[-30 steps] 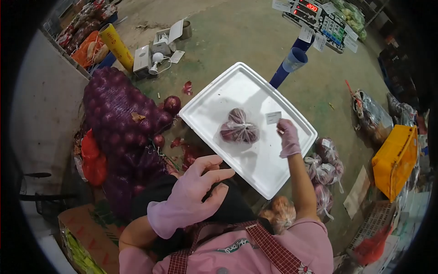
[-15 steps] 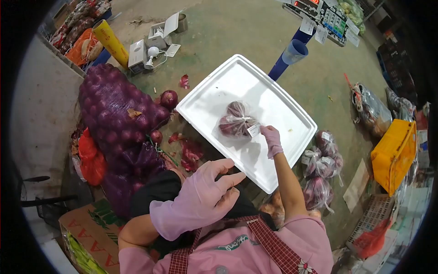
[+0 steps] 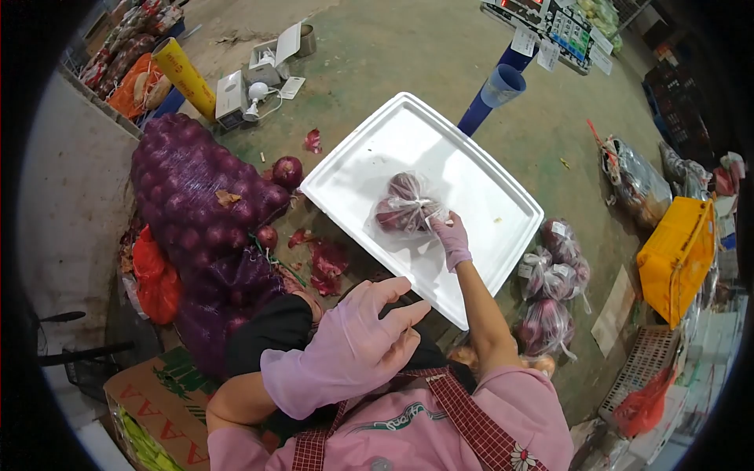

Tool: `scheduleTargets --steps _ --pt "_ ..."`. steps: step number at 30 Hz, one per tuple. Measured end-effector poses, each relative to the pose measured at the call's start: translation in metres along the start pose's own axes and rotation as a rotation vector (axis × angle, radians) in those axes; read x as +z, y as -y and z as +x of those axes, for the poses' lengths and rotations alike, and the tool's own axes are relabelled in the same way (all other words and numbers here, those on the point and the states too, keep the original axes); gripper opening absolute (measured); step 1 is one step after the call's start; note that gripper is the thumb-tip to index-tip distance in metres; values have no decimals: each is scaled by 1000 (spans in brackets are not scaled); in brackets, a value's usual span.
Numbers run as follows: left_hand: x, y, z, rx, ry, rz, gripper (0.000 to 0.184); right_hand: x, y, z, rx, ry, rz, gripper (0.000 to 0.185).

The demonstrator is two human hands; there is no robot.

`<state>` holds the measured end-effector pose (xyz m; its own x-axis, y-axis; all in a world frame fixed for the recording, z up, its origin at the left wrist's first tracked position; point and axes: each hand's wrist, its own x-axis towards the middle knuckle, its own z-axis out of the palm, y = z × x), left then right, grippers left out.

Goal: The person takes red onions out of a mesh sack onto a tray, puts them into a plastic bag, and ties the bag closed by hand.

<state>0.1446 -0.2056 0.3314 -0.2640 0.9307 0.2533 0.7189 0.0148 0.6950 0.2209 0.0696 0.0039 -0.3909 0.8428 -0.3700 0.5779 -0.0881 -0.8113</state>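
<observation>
A clear bag of red onions [image 3: 404, 206] lies on the white tray [image 3: 479, 169], its plastic gathered at the top. My right hand [image 3: 451, 237], in a pink glove, touches the bag's right side with its fingers closed; the small white label is mostly hidden beneath the fingertips. My left hand [image 3: 349, 341], also gloved, hovers in front of my body near the tray's lower edge, fingers apart and holding nothing.
A large net sack of red onions [image 3: 200, 188] stands at left, with loose onions and skins beside it. Bagged onions [image 3: 547, 326] lie right of the tray. A scale [image 3: 550, 27] is at the top, a yellow crate [image 3: 677, 259] at the right.
My right hand has moved left with the white label from the tray's right side to the bag of onions. My left hand has shifted slightly right, still open.
</observation>
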Motion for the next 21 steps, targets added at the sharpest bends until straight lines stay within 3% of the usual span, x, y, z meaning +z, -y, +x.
scheduleTargets --steps 2,4,8,10,14,17,19,20,21 --pt "0 0 0 9 -15 3 36 1 0 -4 -20 -1 -11 85" --pt "-1 1 0 10 -19 4 36 7 -10 -5 -308 -271 -232 89" --pt "1 4 -1 6 -27 -2 37 20 -24 -5 -306 -286 -222 100" --pt "1 4 -2 6 -23 0 37 22 -15 -15 71 9 429 106" --pt "0 4 -1 1 -14 4 38 22 -11 -13 211 126 420 115" --pt "0 5 -2 11 -27 5 38 26 -17 -10 255 133 566 103" --pt "-1 4 -1 10 -26 4 38 28 -35 -1 290 214 704 78" --pt "-1 3 -1 10 -23 3 38 26 -42 3 290 211 704 78" --pt "-1 3 -2 11 -23 1 38 22 -42 3 318 322 918 63"
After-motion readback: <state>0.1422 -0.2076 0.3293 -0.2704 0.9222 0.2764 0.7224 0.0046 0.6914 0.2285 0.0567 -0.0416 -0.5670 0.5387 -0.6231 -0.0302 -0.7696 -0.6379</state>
